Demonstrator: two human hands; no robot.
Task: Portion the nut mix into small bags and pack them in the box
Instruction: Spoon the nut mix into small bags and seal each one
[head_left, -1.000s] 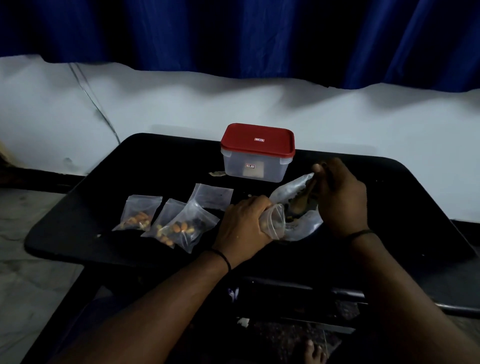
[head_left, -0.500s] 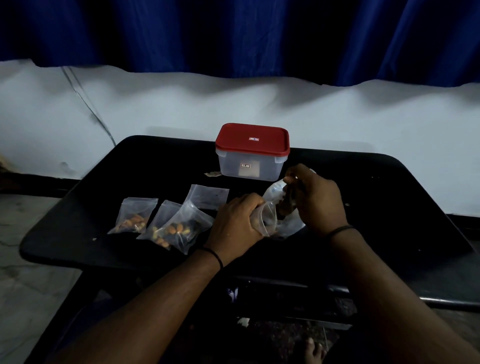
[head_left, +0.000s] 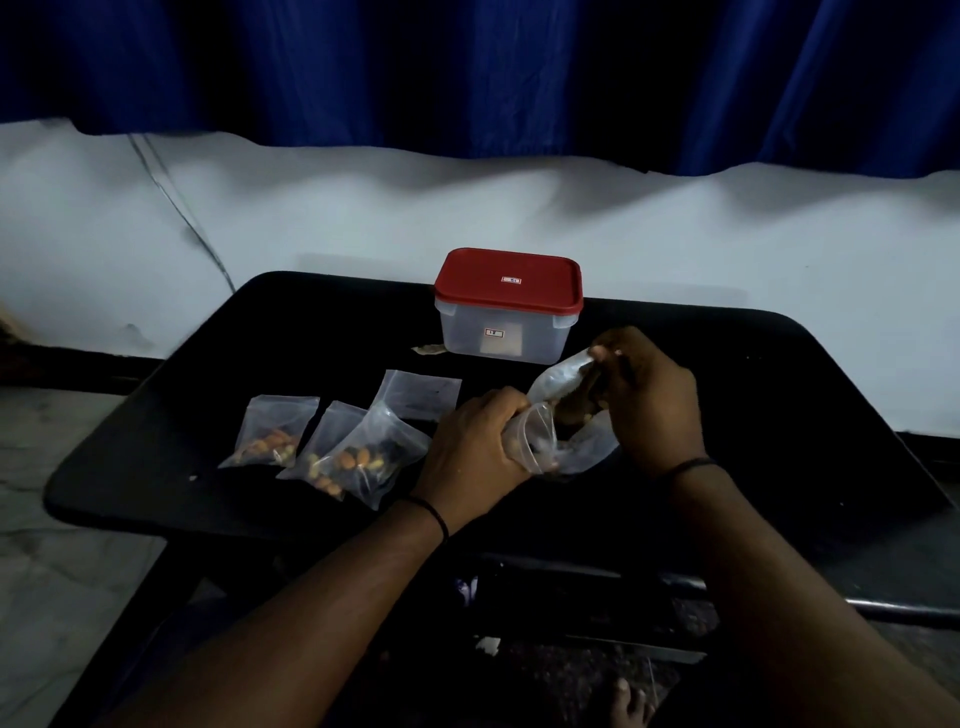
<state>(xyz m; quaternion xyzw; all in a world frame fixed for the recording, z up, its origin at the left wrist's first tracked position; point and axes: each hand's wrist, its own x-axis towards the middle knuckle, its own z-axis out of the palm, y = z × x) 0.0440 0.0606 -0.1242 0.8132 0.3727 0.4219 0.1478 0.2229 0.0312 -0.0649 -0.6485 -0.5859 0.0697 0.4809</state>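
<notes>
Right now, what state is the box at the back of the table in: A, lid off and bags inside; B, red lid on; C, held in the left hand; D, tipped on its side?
B: the box stands upright with its red lid on, and neither hand touches it.

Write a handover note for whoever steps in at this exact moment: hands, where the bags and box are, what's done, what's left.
Left hand: grips the mouth of a small clear bag, held open.
Right hand: holds the larger nut mix bag tilted over the small bag.
Three filled bags lie at left on the black table: one, one, one overlapping it. One apparently empty bag lies behind them.
Red-lidded box: at the table's far edge, lid on.
Done: three portions filled.
Left: finish this bag, fill the spare, open the box, pack all the bags.
</notes>
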